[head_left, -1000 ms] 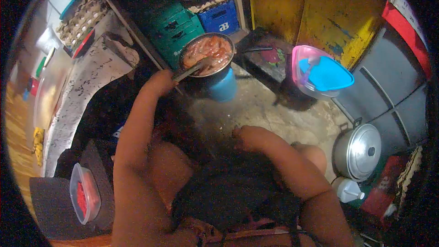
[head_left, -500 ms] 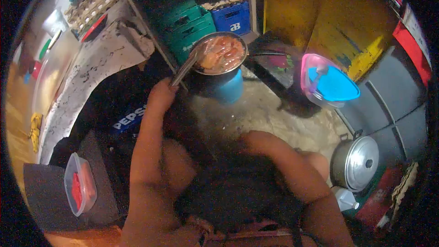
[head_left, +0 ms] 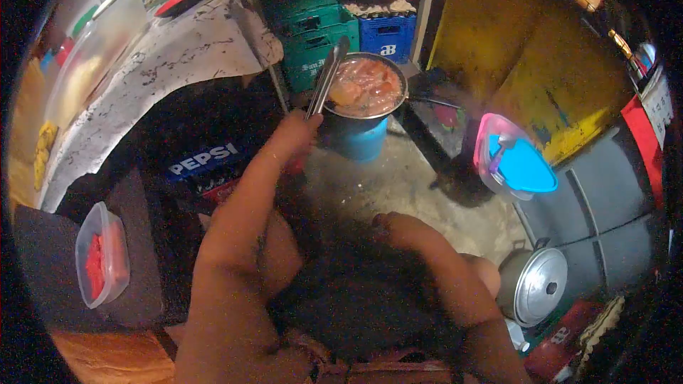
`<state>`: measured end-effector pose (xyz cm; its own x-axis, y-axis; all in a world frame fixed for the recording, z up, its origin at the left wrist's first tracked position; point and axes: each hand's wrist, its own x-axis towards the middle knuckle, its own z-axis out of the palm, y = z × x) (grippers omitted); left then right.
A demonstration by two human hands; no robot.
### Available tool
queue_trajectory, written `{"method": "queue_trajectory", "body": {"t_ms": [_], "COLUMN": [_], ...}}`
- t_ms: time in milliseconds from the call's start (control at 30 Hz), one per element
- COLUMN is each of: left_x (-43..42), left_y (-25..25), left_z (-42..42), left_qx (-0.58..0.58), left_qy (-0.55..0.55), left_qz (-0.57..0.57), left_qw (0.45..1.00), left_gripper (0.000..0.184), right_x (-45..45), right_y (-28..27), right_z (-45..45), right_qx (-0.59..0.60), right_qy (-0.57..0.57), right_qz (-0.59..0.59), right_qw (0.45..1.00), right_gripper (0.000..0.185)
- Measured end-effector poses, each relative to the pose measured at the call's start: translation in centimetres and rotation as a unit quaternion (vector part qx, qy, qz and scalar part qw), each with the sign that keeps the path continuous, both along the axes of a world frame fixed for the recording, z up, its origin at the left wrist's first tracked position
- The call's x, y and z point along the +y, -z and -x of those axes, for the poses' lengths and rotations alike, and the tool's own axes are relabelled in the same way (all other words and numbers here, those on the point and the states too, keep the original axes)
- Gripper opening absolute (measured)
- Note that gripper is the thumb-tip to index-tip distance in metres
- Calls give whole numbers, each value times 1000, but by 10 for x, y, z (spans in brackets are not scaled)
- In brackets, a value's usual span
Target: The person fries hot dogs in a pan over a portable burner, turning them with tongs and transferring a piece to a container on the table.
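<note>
The head camera looks forward and steeply down, from above the wearer's lap [head_left: 356,295], onto the floor [head_left: 421,174]; the arms [head_left: 238,238] loom close at the bottom, the pan [head_left: 364,118] farther off towards the floor's far edge, within a wide, rounded view.

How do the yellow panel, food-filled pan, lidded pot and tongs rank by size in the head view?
Largest to smallest, by area in the head view:
1. Yellow panel
2. Food-filled pan and lidded pot: too alike to rank
3. Tongs, long but narrow
</note>
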<state>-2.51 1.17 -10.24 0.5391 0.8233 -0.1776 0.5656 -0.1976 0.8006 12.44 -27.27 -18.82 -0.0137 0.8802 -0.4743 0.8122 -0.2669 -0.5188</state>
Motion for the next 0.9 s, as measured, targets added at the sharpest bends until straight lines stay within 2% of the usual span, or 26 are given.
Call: {"method": "queue_trajectory", "body": {"t_ms": [67, 167, 267, 367, 567, 700, 867, 900], "left_x": [-3, -3, -2, -18, -40, -41, -47, -48], "left_y": [-3, -18, -2, -11, 28, 36, 29, 24], "left_z": [1, 3, 4, 11, 3, -2, -11, -13], "left_qx": [-56, -13, -129, -129, -218, -189, -235, -204], "left_qy": [4, 43, -24, -21, -53, -32, -35, -41], "left_qz": [105, 117, 208, 263, 332, 363, 374, 341], "left_qw": [993, 992, 969, 956, 916, 912, 897, 917], "left_gripper": [37, 33, 32, 36, 47, 34, 35, 36], "right_x": [-3, -3, 1, -10, -6, -6, -5, -5], "right_y": [12, 23, -31, -1, -16, -7, -12, -15], "right_z": [-3, -7, 5, -1, 5, 3, 4, 4], "right_qx": [7, 1, 13, 7, -9, -11, -11, -13], "right_qy": [-9, -36, -54, -20, -1, -33, -24, -20], "right_qz": [-18, -38, 1, -50, -25, -32, -28, -24], "right_qw": [1000, 999, 998, 999, 1000, 999, 999, 999], "right_gripper": [52, 51, 50, 49, 49, 50, 52, 52]}}
